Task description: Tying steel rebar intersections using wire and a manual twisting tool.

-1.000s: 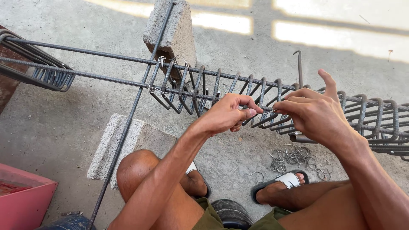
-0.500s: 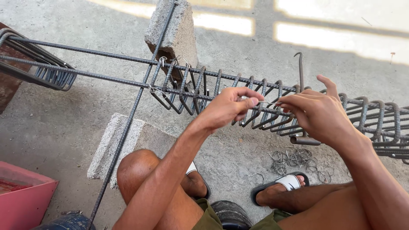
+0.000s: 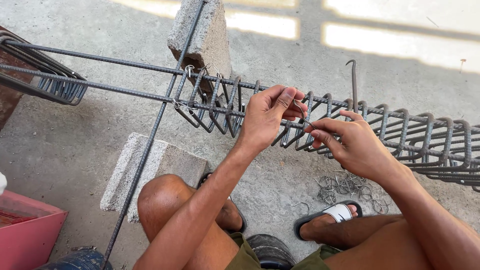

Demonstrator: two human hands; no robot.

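The left hand [image 3: 267, 117] is pinched nearly closed, thumb and fingers gripping the upper end of a thin tie wire [image 3: 301, 113] just above the rebar cage [image 3: 320, 125]. The right hand [image 3: 345, 142] is likewise drawn together at the fingertips, pinching the lower end of the same wire, right beside the left hand and against the near side of the cage. The wire runs short and bent between the two hands, over the row of stirrups.

The cage lies level, its long bars carrying closely packed stirrups to the right of the hands and spaced, already wired ones to the left. Behind the cage a hooked steel tool [image 3: 353, 82] stands up. At the cage's left part a concrete block [image 3: 202, 37] sits behind it and another concrete block [image 3: 150, 167] in front. A long single bar [image 3: 150, 150] crosses the cage there. On the floor in front of the cage lies a heap of cut wire pieces [image 3: 347, 185], just beyond a sandalled foot [image 3: 327, 220]. Far left of the cage sits a red tray [image 3: 30, 227].
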